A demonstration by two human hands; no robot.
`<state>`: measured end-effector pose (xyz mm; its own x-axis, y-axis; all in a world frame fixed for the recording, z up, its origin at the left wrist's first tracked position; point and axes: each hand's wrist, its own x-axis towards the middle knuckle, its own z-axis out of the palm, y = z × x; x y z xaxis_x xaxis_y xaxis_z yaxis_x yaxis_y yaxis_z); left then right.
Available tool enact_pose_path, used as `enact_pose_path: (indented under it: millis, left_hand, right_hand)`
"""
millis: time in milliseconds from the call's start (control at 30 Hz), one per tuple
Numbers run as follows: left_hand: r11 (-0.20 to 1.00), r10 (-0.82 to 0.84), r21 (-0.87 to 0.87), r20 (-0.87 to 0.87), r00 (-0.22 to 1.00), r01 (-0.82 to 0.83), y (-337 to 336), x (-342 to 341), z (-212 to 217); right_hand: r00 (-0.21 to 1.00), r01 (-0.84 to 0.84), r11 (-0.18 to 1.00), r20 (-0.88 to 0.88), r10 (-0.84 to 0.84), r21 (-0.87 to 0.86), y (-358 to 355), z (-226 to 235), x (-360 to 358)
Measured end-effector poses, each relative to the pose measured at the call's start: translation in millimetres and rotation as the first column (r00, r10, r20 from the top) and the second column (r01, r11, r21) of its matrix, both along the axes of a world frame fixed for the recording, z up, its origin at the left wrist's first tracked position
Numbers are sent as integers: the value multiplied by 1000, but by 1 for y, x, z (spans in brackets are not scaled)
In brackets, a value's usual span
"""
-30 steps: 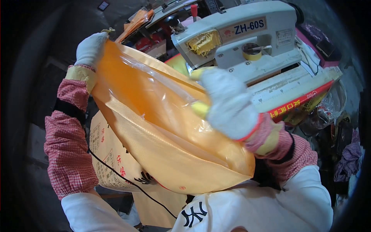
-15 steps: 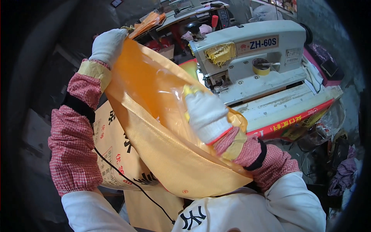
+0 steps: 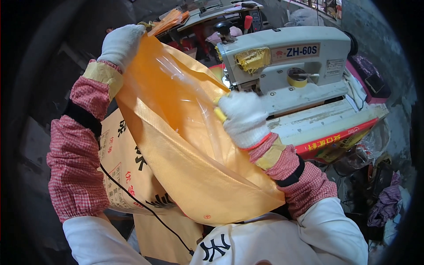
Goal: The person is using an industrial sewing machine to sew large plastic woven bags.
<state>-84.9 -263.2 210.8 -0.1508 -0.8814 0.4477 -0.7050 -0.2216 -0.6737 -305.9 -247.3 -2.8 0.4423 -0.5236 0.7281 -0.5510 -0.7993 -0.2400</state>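
Note:
I hold up an orange woven sack (image 3: pixel 194 176) with a clear plastic liner (image 3: pixel 185 95) inside its open mouth. My left hand (image 3: pixel 121 44), in a white glove, grips the sack's far top corner, raised high. My right hand (image 3: pixel 242 118), also gloved, pinches the near edge of the mouth together with the liner. The sack hangs between both hands and droops toward my chest.
A grey industrial sewing machine (image 3: pixel 287 66) with a roll of tape (image 3: pixel 297 80) on it stands on a stand with a red edge (image 3: pixel 342 139) at the right. More printed orange sacks (image 3: pixel 126 176) lie below my left arm. Clutter and cloth sit at the far right.
My right hand has slid left and down along the sack's mouth edge, away from the sewing machine. My left hand stays raised on the far corner.

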Motion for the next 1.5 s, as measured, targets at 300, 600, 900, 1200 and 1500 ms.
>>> enact_pose_path:
  millis: [300, 600, 900, 1200, 1500]
  left_hand:
    - [986, -166, 12, 74, 983, 166, 11, 2, -2]
    - [963, -257, 83, -11, 966, 257, 30, 19, 16]
    - [996, 79, 56, -935, 345, -74, -12, 231, 148]
    - [944, 19, -320, 300, 954, 82, -107, 61, -108]
    - [787, -541, 52, -421, 728, 615, -112, 1, -304]
  right_hand:
    - [942, 323, 603, -185, -280, 729, -48, -11, 0]
    - [905, 382, 782, -370, -209, 493, -45, 0, -9]
    - [855, -514, 764, 305, 420, 390, 77, 39, 95]
    - [768, -534, 737, 602, 218, 415, 47, -6, 2]
    - [913, -349, -269, 261, -315, 898, 64, -104, -139]
